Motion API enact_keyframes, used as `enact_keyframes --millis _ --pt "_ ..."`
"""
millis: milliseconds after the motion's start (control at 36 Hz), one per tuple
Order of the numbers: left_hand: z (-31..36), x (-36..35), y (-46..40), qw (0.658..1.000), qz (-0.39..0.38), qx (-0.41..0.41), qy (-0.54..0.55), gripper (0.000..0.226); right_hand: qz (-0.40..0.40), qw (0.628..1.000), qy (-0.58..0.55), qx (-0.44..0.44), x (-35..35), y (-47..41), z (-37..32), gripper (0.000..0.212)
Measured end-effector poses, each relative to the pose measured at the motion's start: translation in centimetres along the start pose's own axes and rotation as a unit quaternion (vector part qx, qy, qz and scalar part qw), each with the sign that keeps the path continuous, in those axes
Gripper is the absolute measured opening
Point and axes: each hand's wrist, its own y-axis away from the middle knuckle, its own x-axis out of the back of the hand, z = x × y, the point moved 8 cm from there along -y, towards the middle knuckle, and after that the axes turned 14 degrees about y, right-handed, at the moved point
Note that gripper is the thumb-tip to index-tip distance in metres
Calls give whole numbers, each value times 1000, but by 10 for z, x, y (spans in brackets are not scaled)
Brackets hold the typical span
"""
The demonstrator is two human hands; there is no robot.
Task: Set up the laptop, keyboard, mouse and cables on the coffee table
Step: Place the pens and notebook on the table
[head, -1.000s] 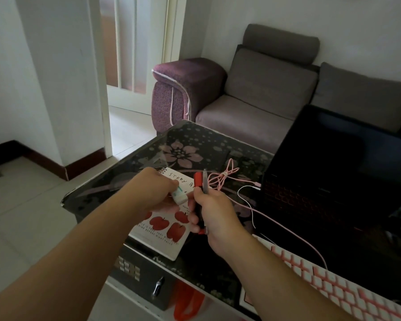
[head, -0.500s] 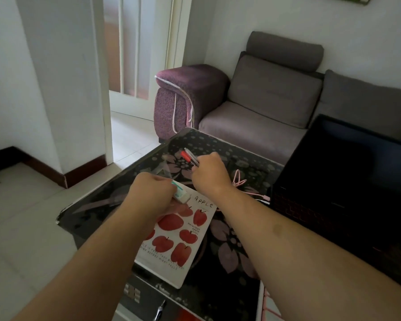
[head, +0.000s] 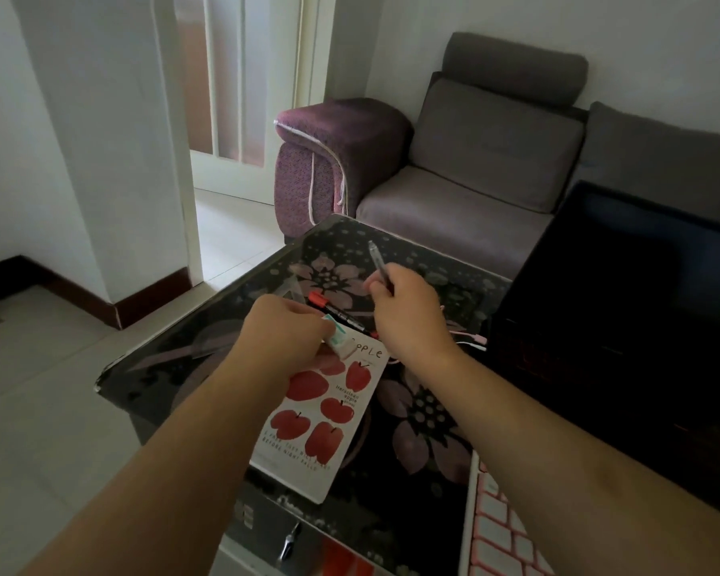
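A person's 2 hands work above a dark glass tabletop (head: 175,359) printed with pale flowers, at the centre of the frame. The left hand (head: 281,332) has its grip pinched on a small white eraser with a green band (head: 336,336), held over the top of a white notebook (head: 323,413) patterned with red apples. The right hand (head: 410,315) has its grip curled round a grey pen (head: 378,261) that points up and away. A red-capped marker (head: 333,307) lies on the tabletop between the 2 hands.

The laptop (head: 632,309) stands open at the right of the frame, its screen dark and red light faint on its keys. A pink-and-white keyboard (head: 499,530) shows at the lower right edge, partly under the right forearm. A thin pink cable (head: 470,340) runs from beside the right wrist toward the laptop. A grey and purple sofa (head: 454,172) fills the upper right.
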Motion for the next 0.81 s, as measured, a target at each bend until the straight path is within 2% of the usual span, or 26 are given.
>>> enact_keyframes --millis 83,167,278,417,500,667,750,806 --pt "4 -4 9 999 -20 -24 -20 5 -107 993 -42 -5 1 35 -6 4" --pt "8 -8 17 994 -53 -49 -85 11 -195 977 -76 -37 -12 64 -3 18" --pt "10 -12 25 974 -95 -78 -191 11 -192 970 -61 -137 -25 87 15 20" --pt "6 -15 28 941 -107 -125 -297 19 -250 943 -125 -181 -44 105 13 14" --pt "6 -11 23 933 -82 -137 -324 25 -232 948 -101 -193 -42 103 13 13" --pt "15 -3 19 946 -37 -137 -292 23 -94 979 33 -178 -16 92 33 42" --pt "16 -1 20 948 -33 -131 -290 23 -89 977 90 -174 -13 90 37 42" --pt "16 -1 20 949 -35 -126 -288 22 -95 975 76 -184 -15 88 37 39"
